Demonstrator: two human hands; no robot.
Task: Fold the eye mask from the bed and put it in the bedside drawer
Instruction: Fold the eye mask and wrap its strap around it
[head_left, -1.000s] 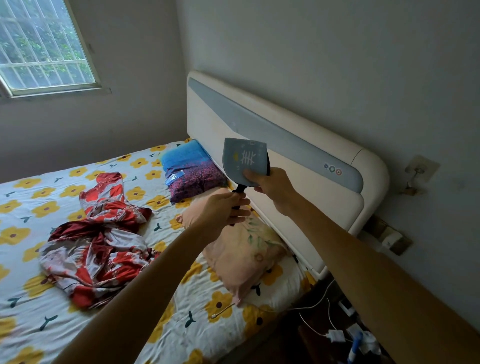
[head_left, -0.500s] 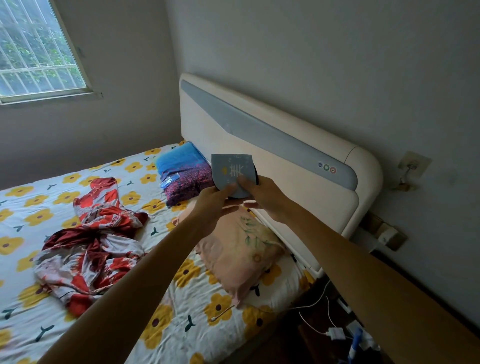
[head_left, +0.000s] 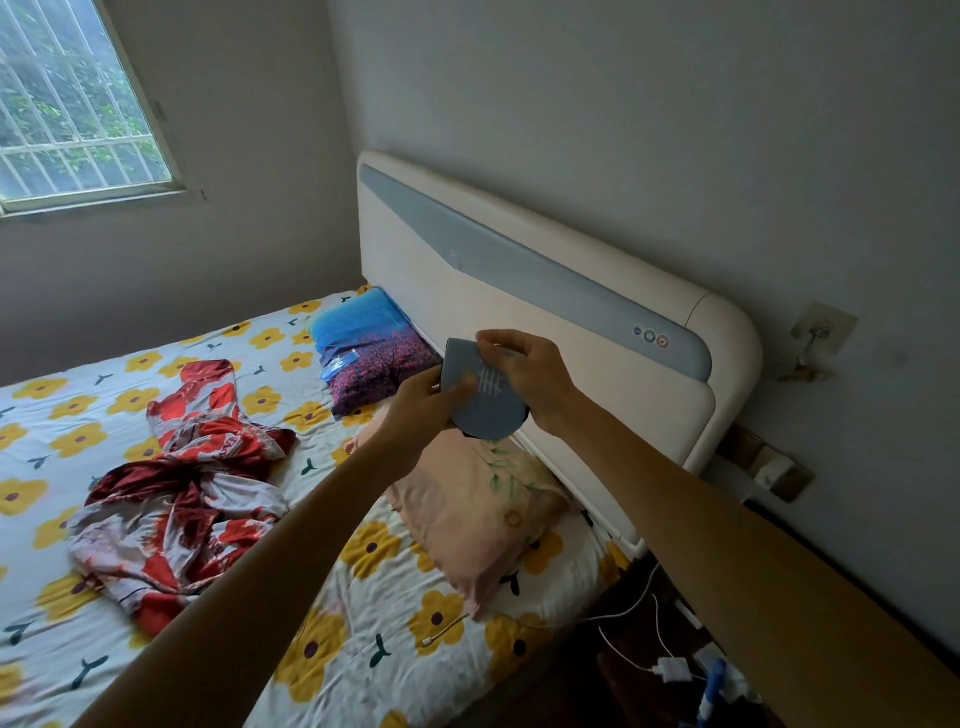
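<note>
The grey-blue eye mask (head_left: 485, 410), marked with a pale lash pattern and doubled over into a half shape with a dark underside, hangs in the air above the pink pillow. My left hand (head_left: 423, 410) pinches its left edge with thumb on the front. My right hand (head_left: 530, 374) grips its top and right side, fingers curled over the upper edge. The strap is not visible. A dark wooden bedside surface (head_left: 628, 686) shows at the bottom right; no drawer can be made out.
The bed (head_left: 363, 649) has a yellow-flower sheet, a pink pillow (head_left: 478, 519), a blue and purple pillow (head_left: 369, 353) and a crumpled red floral cloth (head_left: 182, 483). A padded headboard (head_left: 519, 291) stands against the wall. White charger cables (head_left: 654, 649) lie beside the bed.
My left hand rose from the dangling strap to the mask's left edge. The mask has been turned and lowered between both hands, and the strap no longer shows.
</note>
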